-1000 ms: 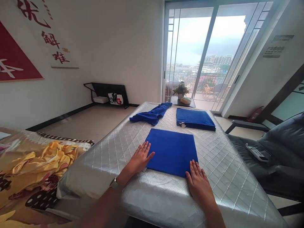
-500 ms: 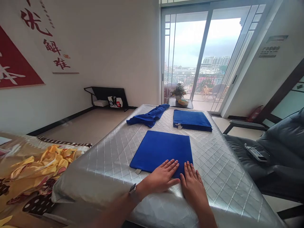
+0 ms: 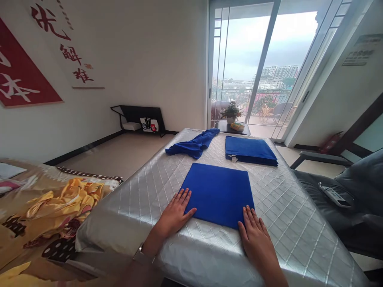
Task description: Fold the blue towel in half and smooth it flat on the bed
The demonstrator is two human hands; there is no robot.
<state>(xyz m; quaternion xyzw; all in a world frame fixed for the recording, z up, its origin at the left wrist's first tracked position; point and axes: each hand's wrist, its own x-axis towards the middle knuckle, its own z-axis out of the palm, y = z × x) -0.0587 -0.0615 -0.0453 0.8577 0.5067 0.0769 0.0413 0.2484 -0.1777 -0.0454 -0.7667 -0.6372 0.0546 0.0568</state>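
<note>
A blue folded cloth lies flat and square on the silver quilted cover before me. My left hand rests on its near left corner, fingers stretched out and thumb apart. On the near right corner lies my right hand, also flat with extended fingers. Neither hand grasps anything. Beyond, to the right, sits a stack of folded blue cloths with white tags at its near left corner. A crumpled blue cloth is spread loosely at the far left of the cover.
Left of the covered surface is yellow patterned bedding. A dark armchair with a white power strip on it stands at the right. Past the far edge are a small table with a potted plant and a sliding glass door.
My left hand has slid left across the folded cloth, from near its right side to the left corner. My right hand stays by the right corner. The camera view has shifted slightly.
</note>
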